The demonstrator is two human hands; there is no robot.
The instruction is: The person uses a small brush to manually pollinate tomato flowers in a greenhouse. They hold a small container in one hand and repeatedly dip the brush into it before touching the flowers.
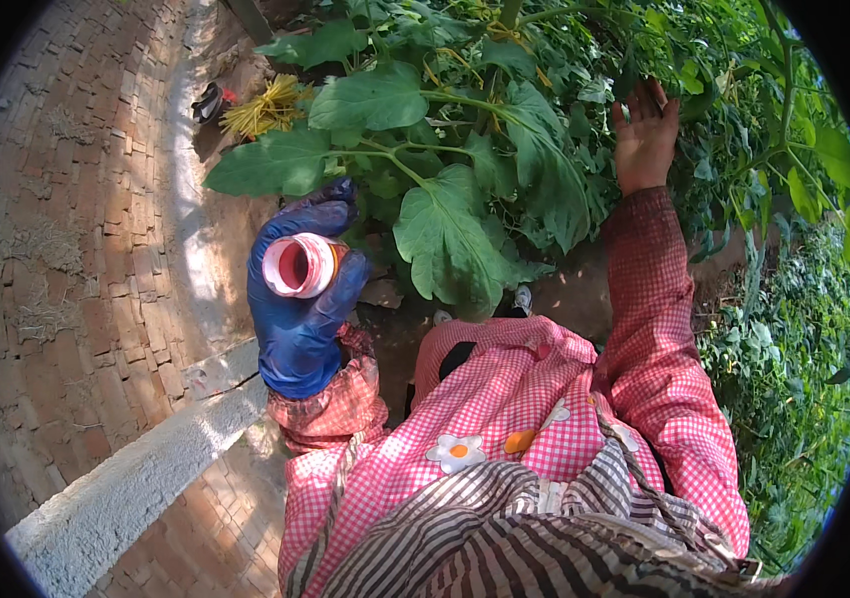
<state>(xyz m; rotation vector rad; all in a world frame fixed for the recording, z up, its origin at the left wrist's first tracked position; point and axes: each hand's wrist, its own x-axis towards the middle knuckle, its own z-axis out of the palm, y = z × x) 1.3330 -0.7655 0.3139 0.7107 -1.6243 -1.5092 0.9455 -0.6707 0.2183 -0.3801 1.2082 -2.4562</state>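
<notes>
My left hand (305,329), in a blue glove, is wrapped around a small open-mouthed bottle (298,266). Its white neck is smeared with pink-red, and the mouth faces up towards me. My bare right hand (645,142) is raised among the foliage at the upper right, palm in view and fingers apart. Shade and leaves around the fingertips make them hard to see, but nothing shows in the palm. Between my hands spread the broad leaves of a tomato plant (451,239), with yellow ties (507,34) around its stem higher up.
A bundle of yellow strips (264,108) lies on the ground at the upper left, beside a dark object (208,103). A white concrete ledge (148,467) runs along a brick-paved path (89,314) on my left. More dense green plants (784,404) grow on my right.
</notes>
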